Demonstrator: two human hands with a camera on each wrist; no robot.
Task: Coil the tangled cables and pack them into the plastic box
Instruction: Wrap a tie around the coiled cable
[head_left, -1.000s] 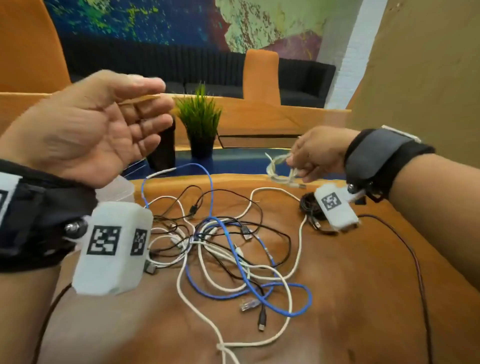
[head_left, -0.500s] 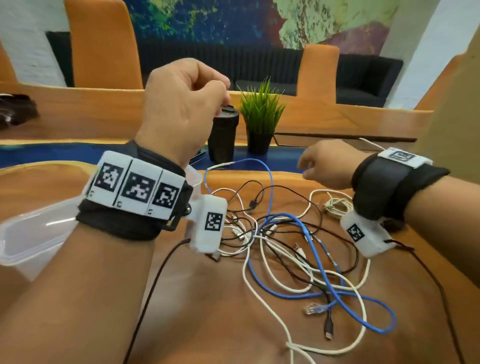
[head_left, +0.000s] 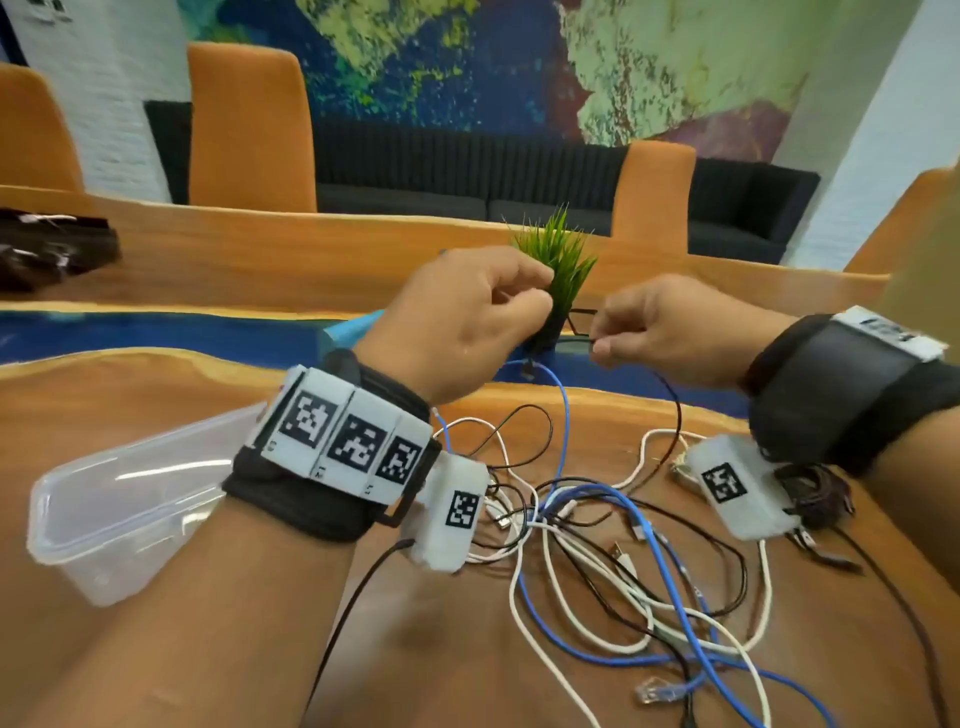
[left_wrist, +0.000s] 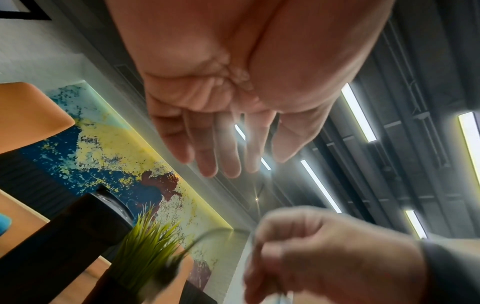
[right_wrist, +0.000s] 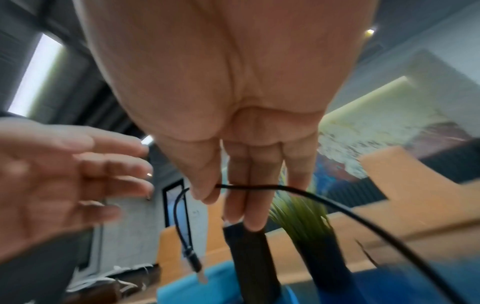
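Observation:
A tangle of cables, white, black and a blue cable, lies on the wooden table. The clear plastic box sits at the left, partly hidden by my left forearm. My right hand is raised over the far edge and pinches a thin black cable between thumb and fingers. Its plug end dangles below the thumb. The rest of the black cable hangs down into the pile. My left hand hovers just left of it with relaxed fingers, holding nothing.
A small potted plant stands just behind the hands, with a black tumbler beside it. A dark coiled cable lies under my right wrist. A dark bag rests at the far left. Orange chairs stand beyond the table.
My right hand has laid down the coiled white cable and lifted a black cable's end. My left hand dropped from beside the tumbler and came in close to the right hand.

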